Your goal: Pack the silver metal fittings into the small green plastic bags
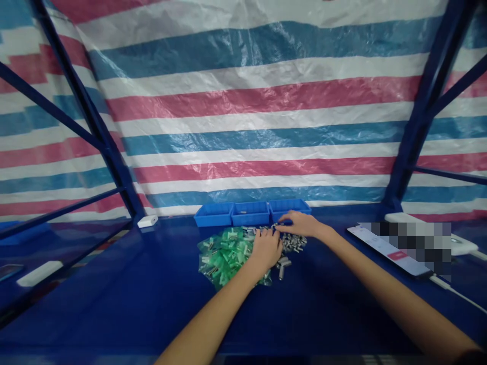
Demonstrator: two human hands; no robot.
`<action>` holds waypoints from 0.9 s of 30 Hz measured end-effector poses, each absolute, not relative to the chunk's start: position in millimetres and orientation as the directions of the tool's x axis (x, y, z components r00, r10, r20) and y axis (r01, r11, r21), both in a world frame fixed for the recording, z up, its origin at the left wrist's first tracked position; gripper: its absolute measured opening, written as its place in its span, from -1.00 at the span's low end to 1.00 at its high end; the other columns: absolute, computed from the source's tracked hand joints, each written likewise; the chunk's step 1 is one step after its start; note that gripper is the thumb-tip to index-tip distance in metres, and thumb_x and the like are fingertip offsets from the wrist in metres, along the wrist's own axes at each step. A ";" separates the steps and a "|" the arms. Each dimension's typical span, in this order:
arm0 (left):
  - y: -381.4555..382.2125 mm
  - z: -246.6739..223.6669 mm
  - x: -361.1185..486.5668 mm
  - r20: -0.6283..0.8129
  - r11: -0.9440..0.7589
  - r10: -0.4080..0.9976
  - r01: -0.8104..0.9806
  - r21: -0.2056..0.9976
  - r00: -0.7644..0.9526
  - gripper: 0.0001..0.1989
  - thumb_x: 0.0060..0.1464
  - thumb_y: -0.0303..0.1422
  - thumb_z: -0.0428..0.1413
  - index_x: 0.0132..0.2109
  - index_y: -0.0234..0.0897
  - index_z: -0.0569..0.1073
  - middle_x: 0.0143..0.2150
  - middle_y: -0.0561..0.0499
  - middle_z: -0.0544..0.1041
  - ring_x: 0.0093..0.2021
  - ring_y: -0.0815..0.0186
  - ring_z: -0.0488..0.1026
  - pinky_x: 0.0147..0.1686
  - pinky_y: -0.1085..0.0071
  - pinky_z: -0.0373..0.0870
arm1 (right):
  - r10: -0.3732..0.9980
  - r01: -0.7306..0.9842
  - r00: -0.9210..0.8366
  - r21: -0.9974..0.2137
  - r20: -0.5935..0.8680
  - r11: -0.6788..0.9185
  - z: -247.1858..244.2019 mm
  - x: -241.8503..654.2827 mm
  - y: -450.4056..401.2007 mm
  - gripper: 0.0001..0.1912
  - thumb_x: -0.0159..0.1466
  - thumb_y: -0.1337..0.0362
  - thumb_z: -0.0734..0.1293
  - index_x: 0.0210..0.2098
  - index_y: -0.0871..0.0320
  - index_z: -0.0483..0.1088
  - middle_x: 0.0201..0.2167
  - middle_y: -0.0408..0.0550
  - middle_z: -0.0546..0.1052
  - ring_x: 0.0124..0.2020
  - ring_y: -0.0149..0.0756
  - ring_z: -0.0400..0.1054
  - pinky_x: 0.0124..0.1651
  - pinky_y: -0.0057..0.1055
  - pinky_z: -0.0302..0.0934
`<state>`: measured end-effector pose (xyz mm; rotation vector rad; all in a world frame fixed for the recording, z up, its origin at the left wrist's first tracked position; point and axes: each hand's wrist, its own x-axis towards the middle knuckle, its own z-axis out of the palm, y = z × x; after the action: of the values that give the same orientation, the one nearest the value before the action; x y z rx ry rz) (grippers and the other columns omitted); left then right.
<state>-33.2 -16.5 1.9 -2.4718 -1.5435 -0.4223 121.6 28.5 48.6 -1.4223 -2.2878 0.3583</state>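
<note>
Small metal cylinders point(292, 242) lie in a loose pile on the blue table, with a few larger ones point(282, 267) closer to me. Over the pile's left part rests my left hand point(267, 248), palm down, its fingers slightly apart and touching the parts. My right hand point(300, 223) is at the back of the pile, in front of the right-hand bin. Its thumb and forefinger are pinched on a small metal piece point(277, 224). Left of the hands lies a green translucent plastic bag point(224, 258) with light-coloured and metal pieces showing through; my left wrist covers its right side.
Three joined blue bins point(215, 215) stand behind the pile; a small piece shows in the middle one. A phone point(388, 251) with a white cable lies at right beside a white device point(462, 245). A white box point(147, 221) sits back left. Blue frame posts point(409, 137) flank the table point(152, 304).
</note>
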 end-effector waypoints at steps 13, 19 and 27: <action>-15.0 6.0 -26.6 0.248 -0.444 0.853 0.888 -0.117 0.459 -0.69 0.20 -0.37 -0.26 -0.10 -0.30 0.34 -0.09 -0.18 0.44 -0.04 0.11 0.31 -0.03 0.15 0.10 | 0.949 0.972 -0.202 -0.068 0.242 0.224 0.4 106.3 -6.1 -0.55 0.31 0.11 0.03 0.05 0.23 0.23 -0.02 0.25 0.31 -0.21 -0.09 0.38 -0.24 -0.31 0.17; -7.9 3.6 -19.7 0.212 -0.441 0.875 0.897 -0.017 0.434 -0.68 0.21 -0.38 -0.29 -0.03 -0.40 0.24 -0.05 -0.15 0.36 0.03 0.13 0.25 0.02 0.16 0.06 | 0.917 0.924 -0.274 -0.184 0.290 0.335 -8.3 120.5 7.1 -0.55 0.32 0.06 0.00 -0.03 0.22 0.26 -0.07 0.10 0.34 -0.16 -0.10 0.34 -0.15 -0.24 0.14; -7.1 4.8 -15.5 0.199 -0.447 0.874 0.894 -0.027 0.443 -0.69 0.17 -0.35 -0.22 -0.04 -0.36 0.28 -0.03 -0.14 0.34 0.01 0.12 0.24 0.04 0.09 0.08 | 0.876 0.909 -0.284 -0.182 0.391 0.376 -11.1 124.2 8.0 -0.60 0.26 0.06 0.11 -0.10 0.19 0.34 -0.16 0.07 0.47 -0.14 0.02 0.36 -0.15 -0.12 0.17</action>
<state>-15.5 -7.1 4.8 -2.5575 -1.5762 -0.2354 124.2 8.0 -11.1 -1.5434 -2.2156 -0.1051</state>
